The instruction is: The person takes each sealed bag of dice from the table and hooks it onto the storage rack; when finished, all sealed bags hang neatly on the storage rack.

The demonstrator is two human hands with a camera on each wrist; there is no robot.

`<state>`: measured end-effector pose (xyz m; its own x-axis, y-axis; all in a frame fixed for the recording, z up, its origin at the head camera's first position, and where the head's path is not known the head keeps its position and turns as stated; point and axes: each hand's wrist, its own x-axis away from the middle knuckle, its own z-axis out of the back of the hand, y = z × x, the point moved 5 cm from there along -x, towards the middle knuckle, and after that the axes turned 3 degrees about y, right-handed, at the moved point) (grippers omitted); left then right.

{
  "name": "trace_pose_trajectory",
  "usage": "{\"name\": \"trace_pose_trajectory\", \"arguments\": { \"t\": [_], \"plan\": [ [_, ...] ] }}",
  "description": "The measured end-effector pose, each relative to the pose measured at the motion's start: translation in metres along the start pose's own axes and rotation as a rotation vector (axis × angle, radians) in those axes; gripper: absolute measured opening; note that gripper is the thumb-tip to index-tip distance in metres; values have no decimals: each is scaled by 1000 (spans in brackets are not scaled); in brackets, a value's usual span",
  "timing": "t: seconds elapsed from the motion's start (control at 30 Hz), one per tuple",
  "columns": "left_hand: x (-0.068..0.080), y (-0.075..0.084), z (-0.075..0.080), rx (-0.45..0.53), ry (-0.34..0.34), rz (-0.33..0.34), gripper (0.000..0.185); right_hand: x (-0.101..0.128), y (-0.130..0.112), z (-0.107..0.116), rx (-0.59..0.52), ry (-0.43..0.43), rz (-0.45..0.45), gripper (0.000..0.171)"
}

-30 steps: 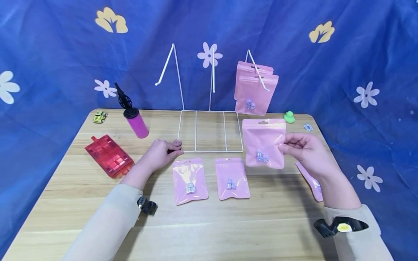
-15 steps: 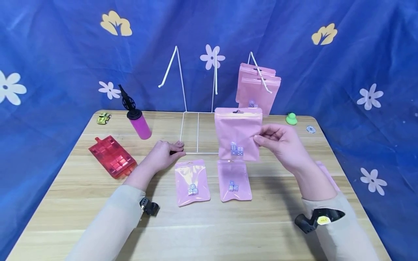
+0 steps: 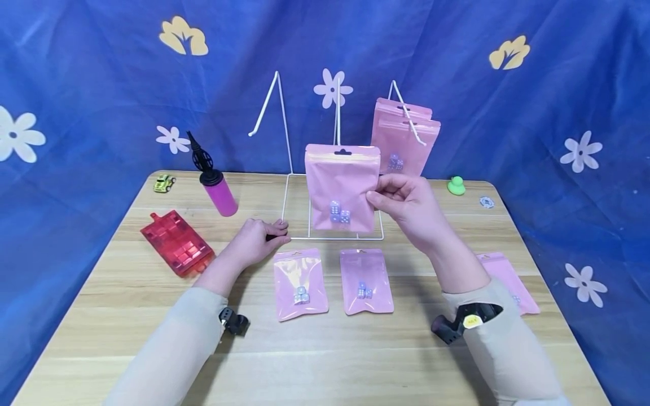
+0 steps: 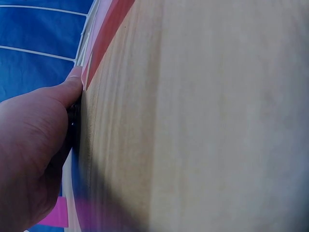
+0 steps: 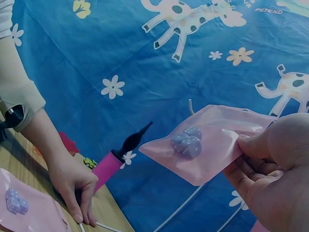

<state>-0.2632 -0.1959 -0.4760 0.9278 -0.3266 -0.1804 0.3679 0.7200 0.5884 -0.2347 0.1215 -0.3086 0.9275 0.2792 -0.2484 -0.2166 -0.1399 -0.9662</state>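
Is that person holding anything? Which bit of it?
Yes! The right grip pinches a pink bag of dice by its right edge. The left grip holds the white wire rack at its front left corner.

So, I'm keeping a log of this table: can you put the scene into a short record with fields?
Right hand: pinches the held bag by its side
Held bag: pink, upright, off the table, dice showing
Left hand: holds the rack at its near left corner
Right hook: two hung bags visible
Left hook: bare
Middle hook: contact with held bag unclear
Table bags: three; two before the rack, one farther right, partly hidden
Others: pump, red case, car, duck, chip
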Motion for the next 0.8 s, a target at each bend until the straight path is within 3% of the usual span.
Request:
{"name": "trace_pose_trajectory", "arguments": {
  "t": [0.47,0.8],
  "plan": [
    [1,0,-1,7,3,-12,29,-27,23,-2,-22,34,-41,11],
    [0,-1,0,6,10,-19,29,-60,33,-1,17,118,-27,11]
  ]
}}
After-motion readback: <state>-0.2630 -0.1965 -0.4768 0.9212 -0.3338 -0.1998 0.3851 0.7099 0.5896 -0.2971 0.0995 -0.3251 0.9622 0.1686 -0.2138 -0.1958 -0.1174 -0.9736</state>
